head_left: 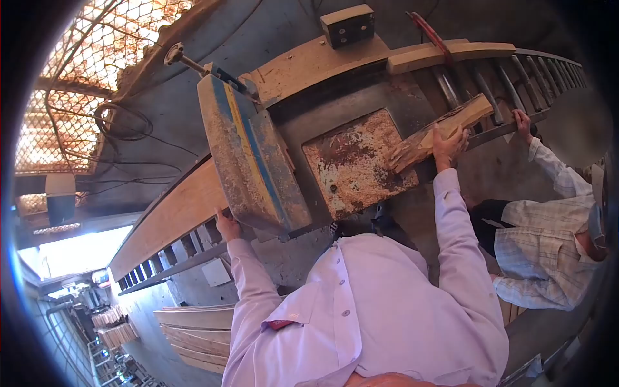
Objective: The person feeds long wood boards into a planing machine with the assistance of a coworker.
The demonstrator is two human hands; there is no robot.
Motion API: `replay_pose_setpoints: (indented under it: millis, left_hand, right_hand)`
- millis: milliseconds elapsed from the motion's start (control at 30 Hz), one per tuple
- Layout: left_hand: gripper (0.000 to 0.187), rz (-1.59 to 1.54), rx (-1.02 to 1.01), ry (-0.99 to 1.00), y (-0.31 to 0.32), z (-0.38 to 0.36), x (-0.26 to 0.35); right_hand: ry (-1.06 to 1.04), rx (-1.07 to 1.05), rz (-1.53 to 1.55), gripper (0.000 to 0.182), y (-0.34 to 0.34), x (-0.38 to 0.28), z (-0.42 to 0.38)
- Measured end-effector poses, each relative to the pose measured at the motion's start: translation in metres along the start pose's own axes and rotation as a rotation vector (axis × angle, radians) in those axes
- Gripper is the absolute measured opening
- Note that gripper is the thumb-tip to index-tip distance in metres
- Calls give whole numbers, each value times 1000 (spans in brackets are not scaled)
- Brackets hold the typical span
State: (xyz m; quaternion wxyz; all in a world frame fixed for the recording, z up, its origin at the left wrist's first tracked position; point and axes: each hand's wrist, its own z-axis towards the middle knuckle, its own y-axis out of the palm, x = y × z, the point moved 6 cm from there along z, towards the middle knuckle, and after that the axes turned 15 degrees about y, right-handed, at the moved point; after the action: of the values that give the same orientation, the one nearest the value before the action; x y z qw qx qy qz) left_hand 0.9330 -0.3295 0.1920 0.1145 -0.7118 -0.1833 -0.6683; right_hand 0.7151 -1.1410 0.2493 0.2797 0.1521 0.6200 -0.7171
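A dusty workshop fills the frame, its grey floor strewn with cables at upper left. Nearest, at bottom centre, is the person's pale lilac shirt (pixel 387 303). Left of centre, the left hand (pixel 227 226) is at the edge of a long brown board (pixel 187 197), by the lower end of a sawdust-covered machine housing (pixel 248 161); I cannot tell whether it grips anything. Right of centre, the right hand (pixel 449 147) holds a rough piece of wood (pixel 442 132), which slants up to the right, its lower end over a panel (pixel 361 164) coated in sawdust. Beyond it, rollers (pixel 509 84) run toward the upper right edge. At the right, a co-worker in a checked shirt (pixel 548 226) has one hand (pixel 522 125) on the roller frame. Farther off are a red bar (pixel 431 35) and a black block (pixel 348 27) at the top, and bright wire mesh (pixel 103 84) at upper left.
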Motion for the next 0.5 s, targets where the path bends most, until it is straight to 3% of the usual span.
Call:
replay_pose_setpoints:
  millis: [67,167,267,367,433,500]
  left_hand:
    - [40,-321,-41,-208,25,-18,-4]
    - [32,463,-437,253,47,-41,23]
    - [29,107,-155,42,42,-41,17]
    - [30,34,-132,1,41,-37,15]
    - [30,71,-180,24,40,-32,15]
    - [31,102,-210,43,39,-28,16]
  right_hand:
    - [-3,5,6,95,-1,0,0]
    - [-22,20,25,95,-5,-1,-2]
    - [-28,56,120,83,-14,-3,-5]
    - [-264,72,202,64,-17,-36,-36]
    - [-356,-144,482,46,-25,-98,-89]
    - [-452,-473,445,39,0,-144,-152]
